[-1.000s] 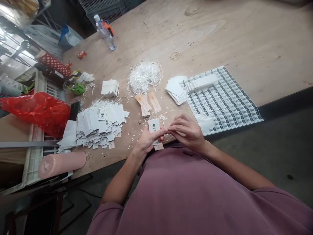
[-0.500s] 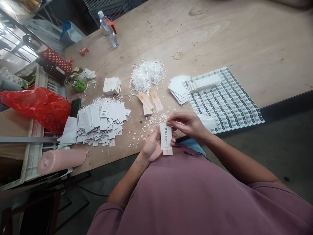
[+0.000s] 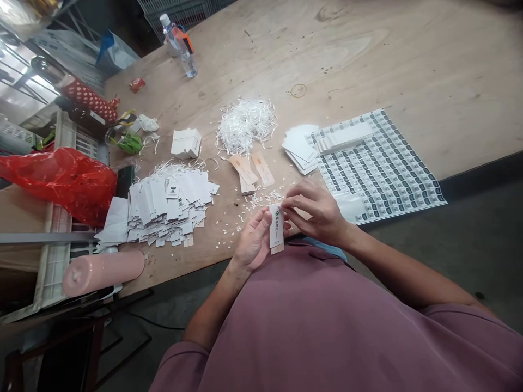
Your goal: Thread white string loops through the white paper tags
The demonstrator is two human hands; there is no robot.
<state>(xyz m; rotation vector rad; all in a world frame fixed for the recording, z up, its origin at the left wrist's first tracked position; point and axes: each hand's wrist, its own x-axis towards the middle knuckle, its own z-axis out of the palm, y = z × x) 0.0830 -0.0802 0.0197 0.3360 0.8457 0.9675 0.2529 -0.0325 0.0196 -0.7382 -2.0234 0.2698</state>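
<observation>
My left hand (image 3: 252,243) is closed around a white hang tag (image 3: 276,228) with a green round logo and dark print. A tan card edge (image 3: 277,249) sticks out below it. My right hand (image 3: 316,211) has its fingertips pinched together at the tag's top edge; what lies between them is too small to make out. Just beyond my hands lie tan cards (image 3: 262,169) and scattered small white bits (image 3: 261,201). A heap of white strings (image 3: 247,126) lies farther back.
On the left are a pile of tags (image 3: 167,204), a stack of white cards (image 3: 186,143), a pink bottle (image 3: 104,271) and a red bag (image 3: 77,182). On the right, white cards (image 3: 300,147) lie beside a printed sticker sheet (image 3: 392,169). A water bottle (image 3: 180,46) stands far back.
The held tag has turned slightly and my left thumb now rests on its edge. My right hand has shifted a little right, its fingers more raised and curled.
</observation>
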